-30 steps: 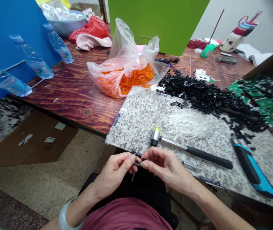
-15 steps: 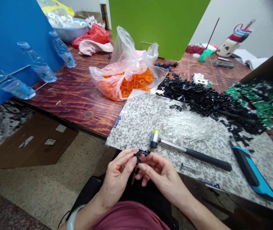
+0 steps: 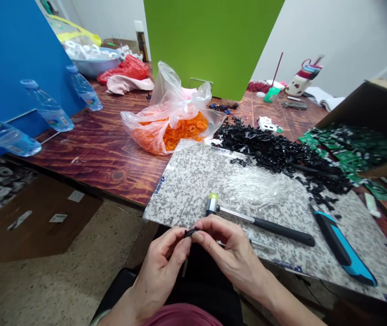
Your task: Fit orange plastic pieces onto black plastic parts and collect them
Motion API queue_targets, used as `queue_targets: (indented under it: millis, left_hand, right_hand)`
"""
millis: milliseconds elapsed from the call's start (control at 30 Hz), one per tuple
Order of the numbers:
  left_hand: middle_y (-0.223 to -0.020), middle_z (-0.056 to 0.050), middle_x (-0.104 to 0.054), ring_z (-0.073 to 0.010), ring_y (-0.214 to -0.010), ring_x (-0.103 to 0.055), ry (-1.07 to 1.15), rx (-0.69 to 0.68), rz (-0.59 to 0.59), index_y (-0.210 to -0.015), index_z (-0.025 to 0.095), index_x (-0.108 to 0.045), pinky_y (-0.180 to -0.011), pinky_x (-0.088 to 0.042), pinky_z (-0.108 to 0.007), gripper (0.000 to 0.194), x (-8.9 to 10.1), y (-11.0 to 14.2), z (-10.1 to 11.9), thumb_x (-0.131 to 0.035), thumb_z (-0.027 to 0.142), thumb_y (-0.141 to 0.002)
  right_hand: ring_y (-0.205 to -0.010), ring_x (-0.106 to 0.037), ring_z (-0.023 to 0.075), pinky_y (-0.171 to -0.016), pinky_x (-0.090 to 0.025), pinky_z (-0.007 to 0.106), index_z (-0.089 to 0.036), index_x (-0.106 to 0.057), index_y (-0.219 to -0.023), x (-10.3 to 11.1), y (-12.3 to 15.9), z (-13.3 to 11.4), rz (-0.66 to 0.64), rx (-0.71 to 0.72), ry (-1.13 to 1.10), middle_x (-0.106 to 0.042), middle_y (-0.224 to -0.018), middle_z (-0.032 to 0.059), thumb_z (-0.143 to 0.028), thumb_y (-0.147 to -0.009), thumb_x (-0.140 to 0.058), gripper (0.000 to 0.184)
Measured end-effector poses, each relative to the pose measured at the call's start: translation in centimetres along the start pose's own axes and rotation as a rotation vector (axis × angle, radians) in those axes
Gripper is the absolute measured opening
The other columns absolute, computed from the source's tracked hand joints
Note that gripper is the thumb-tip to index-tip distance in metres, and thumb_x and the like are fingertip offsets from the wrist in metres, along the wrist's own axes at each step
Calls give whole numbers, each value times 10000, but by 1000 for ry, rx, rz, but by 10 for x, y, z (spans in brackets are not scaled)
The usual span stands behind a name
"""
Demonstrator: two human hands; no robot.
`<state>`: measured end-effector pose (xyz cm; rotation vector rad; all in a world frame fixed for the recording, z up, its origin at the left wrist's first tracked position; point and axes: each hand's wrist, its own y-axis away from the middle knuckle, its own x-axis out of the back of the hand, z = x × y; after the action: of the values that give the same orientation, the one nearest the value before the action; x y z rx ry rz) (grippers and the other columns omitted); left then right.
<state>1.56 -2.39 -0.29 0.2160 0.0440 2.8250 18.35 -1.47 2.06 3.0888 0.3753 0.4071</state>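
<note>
Between both sets of fingertips is a small black plastic part (image 3: pixel 191 232), held over my lap just off the front edge of the speckled board (image 3: pixel 186 194). My left hand (image 3: pixel 164 262) pinches its left end with thumb and forefinger. My right hand (image 3: pixel 229 246) grips the other end, its thumb pressed along the near side. A thin pale strip hangs below the left fingers; whether it joins the part I cannot tell. Right beyond the hands lies a hammer (image 3: pixel 264 222) with a yellow and black head. A slim metal tool (image 3: pixel 263 246) shows partly behind my right hand.
A heap of black plastic parts (image 3: pixel 274 145) and a pile of clear thin pieces (image 3: pixel 252 185) lie on the board. A blue utility knife (image 3: pixel 344 244) is at right. Behind stand a bag of orange pieces (image 3: pixel 176 129), a box of green boards (image 3: pixel 366 145) and water bottles (image 3: pixel 49 106).
The black part has turned and is more covered by the fingers. My right thumb and fingers have closed in on it. The camera view has shifted, so the table sits lower and further left.
</note>
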Motion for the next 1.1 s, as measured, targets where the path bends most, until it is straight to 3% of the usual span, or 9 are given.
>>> queue_targets:
  millis: [267,433,567,700,733,800,900,1000,1100]
  left_hand:
    - [-633,19,-493,-125,-560,-483,-104,-232,55,-704,209,-567,-544,-411,-208,234,-4,3,12,-458,177,-909]
    - [-621,1,-542,-160,-580,-534,-113,-241,119,-704,224,-609,-589,-448,-240,228,-5,3,27,-484,203,-894]
    - [-648,6,-537,-143,-596,-517,-13,-162,90,-731,207,-577,-585,-434,-225,254,0,-14,21,-440,267,-937]
    - [-674,22,-494,-115,-588,-436,107,-27,141,-775,195,-566,-554,-398,-199,269,8,-39,3,-445,366,-944]
    - [-690,22,-496,-112,-595,-433,143,1,154,-782,194,-566,-556,-397,-193,275,10,-44,-2,-451,388,-940]
    - [-720,19,-510,-109,-617,-452,209,44,170,-781,192,-559,-571,-408,-186,295,12,-51,-9,-461,426,-931]
    - [-753,-1,-553,-120,-656,-500,284,130,185,-788,187,-557,-602,-442,-197,326,13,-55,-16,-476,479,-909]
    - [-766,-32,-592,-147,-683,-533,360,235,205,-823,177,-575,-621,-475,-228,381,14,-54,-22,-501,548,-867]
    - [-748,-43,-593,-154,-661,-524,381,270,214,-799,168,-589,-616,-482,-247,413,16,-54,-26,-537,577,-829]
  right_hand:
    - [-602,-507,122,-530,-396,233,-186,-619,-820,2,4,-19,2,79,-13,-577,-698,9,-345,-880,-560,179]
    - [-529,-460,114,-483,-363,237,-197,-562,-724,3,-1,-34,59,270,94,-530,-613,-6,-257,-884,-530,174]
    - [-570,-524,110,-545,-409,226,-185,-582,-725,9,-22,-36,15,251,132,-588,-641,0,-265,-896,-532,195]
    - [-649,-587,115,-595,-432,210,-167,-651,-799,31,-81,-24,-181,272,315,-655,-716,3,-379,-918,-505,283]
    - [-666,-589,119,-595,-428,209,-167,-664,-832,39,-103,-20,-154,267,444,-661,-741,5,-413,-925,-480,322]
    - [-644,-577,123,-582,-413,210,-159,-677,-839,59,-150,-9,25,204,794,-653,-710,8,-441,-956,-385,423]
    - [-823,-602,173,-716,-417,249,-129,-673,-984,87,-218,9,165,135,957,-685,-908,80,-295,-947,-424,302]
    - [-989,-567,253,-838,-378,339,-139,-691,-990,105,-268,24,202,63,1079,-666,-1051,146,-232,-896,-474,254]
    - [-1056,-527,313,-900,-324,418,-145,-718,-895,109,-295,37,172,-15,1183,-665,-1049,176,-240,-828,-560,197]
